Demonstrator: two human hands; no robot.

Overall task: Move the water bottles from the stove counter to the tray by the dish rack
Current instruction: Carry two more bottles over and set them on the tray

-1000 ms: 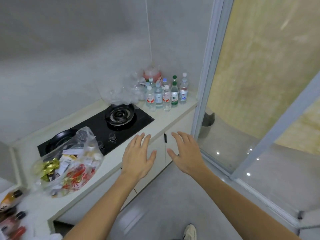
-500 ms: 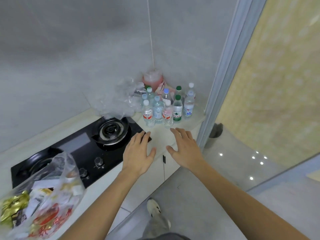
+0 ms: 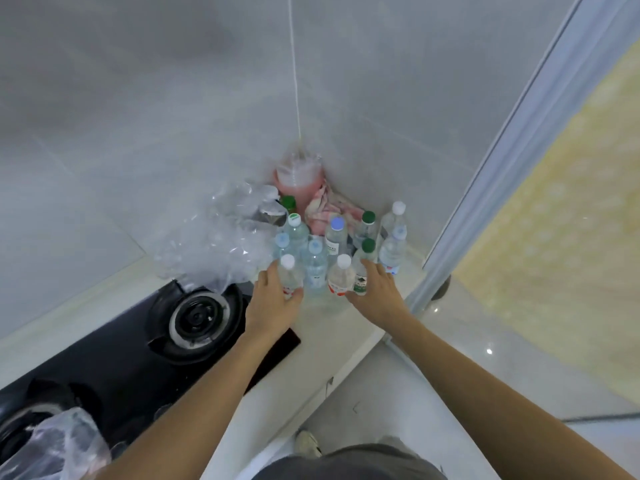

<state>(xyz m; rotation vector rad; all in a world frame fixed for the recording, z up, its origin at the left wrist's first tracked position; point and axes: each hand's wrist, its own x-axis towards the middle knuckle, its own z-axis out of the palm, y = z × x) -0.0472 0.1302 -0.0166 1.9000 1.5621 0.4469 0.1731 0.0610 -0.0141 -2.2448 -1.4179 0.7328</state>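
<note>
Clear plastic water bottles [image 3: 337,251] are standing upright in a tight cluster in the far corner of the pale tabletop [image 3: 322,327], at about twelve o'clock from the person, their caps white, blue and green. The left hand [image 3: 273,303] is wrapping around the white-capped bottle [image 3: 289,275] at the cluster's near left edge, the thumb curling in front of its red label and the fingers going behind it, so it is gripping that bottle. The right hand [image 3: 375,289] is lying against the green-labelled bottle [image 3: 362,271] at the near right of the cluster, fingers reaching along its right side and the thumb under its label; the fingers are curving round it, though how firmly they are closing cannot be told. Between the two hands a second white-capped bottle with a red label [image 3: 341,277] is standing untouched. Behind the cluster, a pink-filled container [image 3: 299,183] is sitting right in the corner with a pink cloth [image 3: 325,211] beside it. Crumpled clear plastic wrap [image 3: 225,237] is lying at about ten o'clock from the bottles, just beside them. The black stove [image 3: 194,317] is occupying the tabletop at about eight o'clock, with a plastic bag [image 3: 52,445] resting at its near left end.
</note>
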